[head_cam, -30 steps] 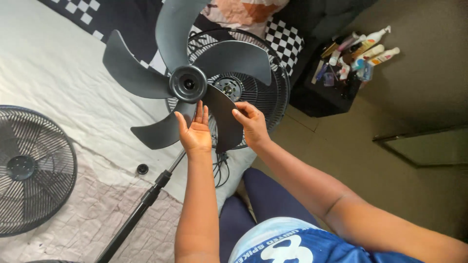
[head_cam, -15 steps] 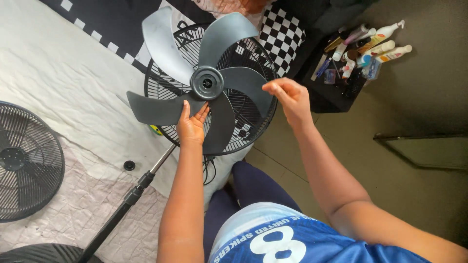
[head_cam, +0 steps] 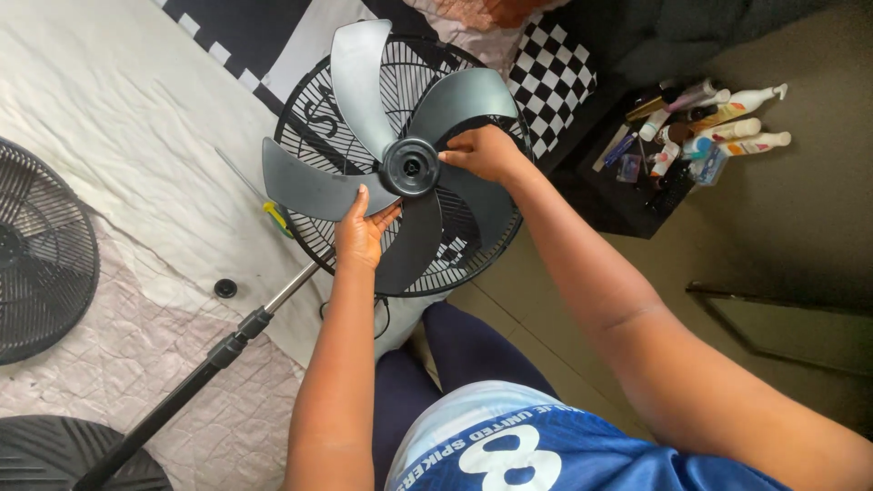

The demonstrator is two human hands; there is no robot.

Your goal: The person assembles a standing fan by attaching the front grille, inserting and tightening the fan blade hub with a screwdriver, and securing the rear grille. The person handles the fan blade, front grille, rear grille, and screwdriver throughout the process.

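Grey 5-blade fan blade sits against the rear grille, left hand gripping a lower blade to steady it, right hand clasping beside the hub.

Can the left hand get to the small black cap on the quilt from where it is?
Probably yes. The left hand holds the fan blade; the small black cap lies in the open on the quilt, with only the stand pole nearby. It would have to release the blade.
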